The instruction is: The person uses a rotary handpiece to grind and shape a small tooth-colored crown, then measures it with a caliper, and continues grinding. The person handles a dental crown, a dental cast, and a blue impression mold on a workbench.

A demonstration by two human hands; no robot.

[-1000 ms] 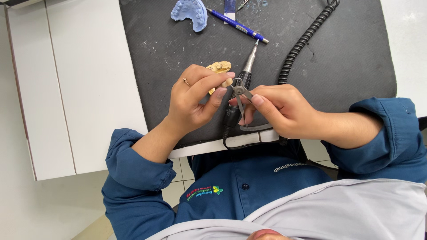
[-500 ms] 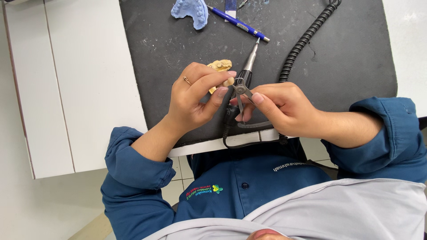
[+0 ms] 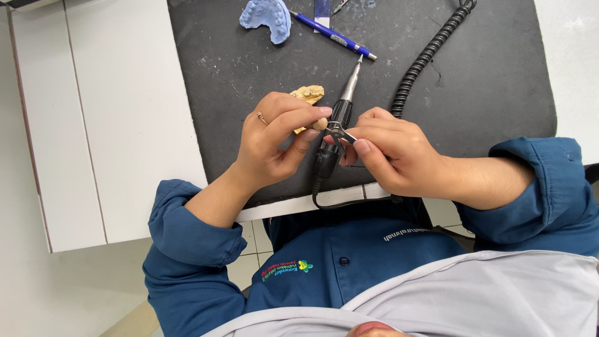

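Note:
My left hand (image 3: 274,140), a ring on one finger, pinches a small tan piece (image 3: 320,124) between thumb and forefinger. My right hand (image 3: 393,153) grips small metal pliers (image 3: 339,131) whose tip meets that piece. Both hands hover over a black mat (image 3: 486,93). Under them lies a black and silver rotary handpiece (image 3: 344,100), its tip pointing away from me. A yellow dental cast (image 3: 307,94) sits on the mat just beyond my left fingers, partly hidden by them.
A blue dental cast (image 3: 267,15) and a blue pen (image 3: 334,36) lie at the far side of the mat. A black coiled cord (image 3: 430,56) runs to the far right. White tabletop (image 3: 118,125) lies left of the mat; its near edge is at my chest.
Both hands stay together over the handpiece with only small finger shifts. The pliers remain at the small piece.

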